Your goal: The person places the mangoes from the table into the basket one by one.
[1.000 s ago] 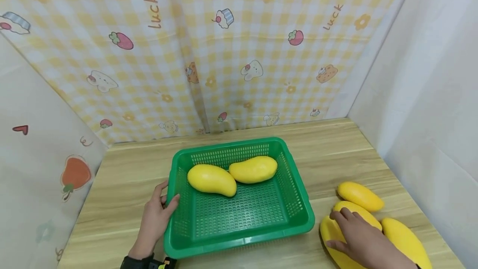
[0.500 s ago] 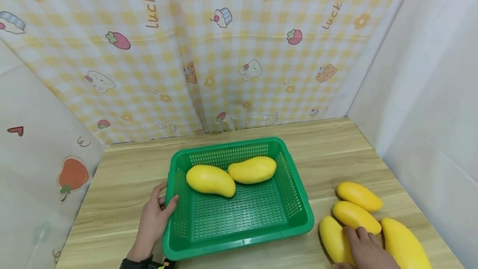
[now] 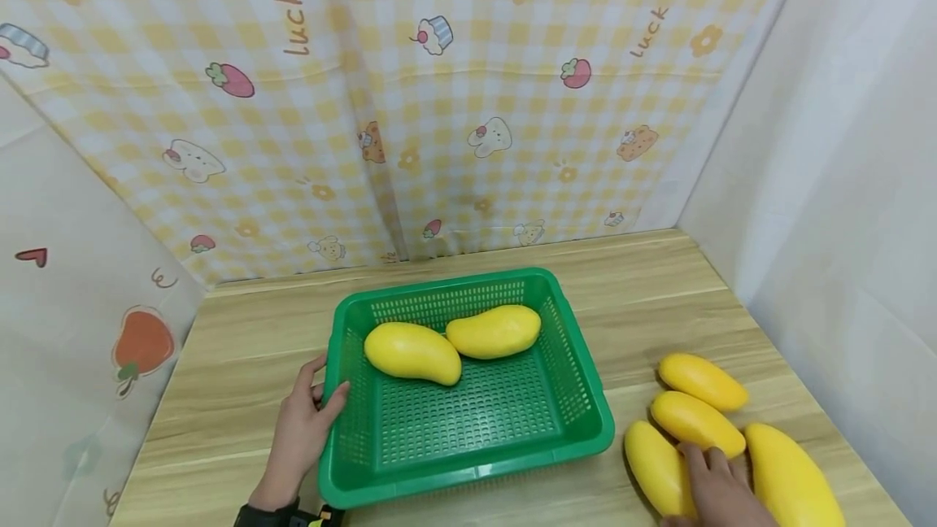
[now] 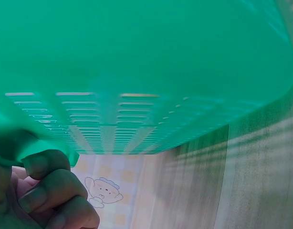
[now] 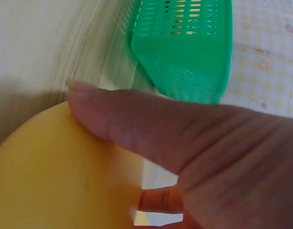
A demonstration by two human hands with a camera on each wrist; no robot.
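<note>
A green plastic basket (image 3: 476,474) sits in the middle of the table, with one yellow mango (image 3: 412,354) and another mango (image 3: 494,332) lying in its back half. My left hand (image 3: 298,433) grips the basket's left rim, thumb over the edge and fingers curled beneath it, as the left wrist view shows. At the front right, my right hand (image 3: 721,494) has its thumb and fingers around a mango (image 3: 656,466) that rests among others; the right wrist view shows the thumb (image 5: 103,112) along its side. Part of this mango is hidden by the hand.
Beyond the held mango lie a middle mango (image 3: 698,423) and a farther mango (image 3: 703,381). A larger mango (image 3: 794,478) is right of my right hand. A checked curtain (image 3: 454,104) stands behind the wooden table (image 3: 622,283), with white sheets (image 3: 842,185) on both sides.
My right hand has come down and nearer the front edge, from over the middle mango onto the nearest one, and closed around it. The left hand and basket have stayed put.
</note>
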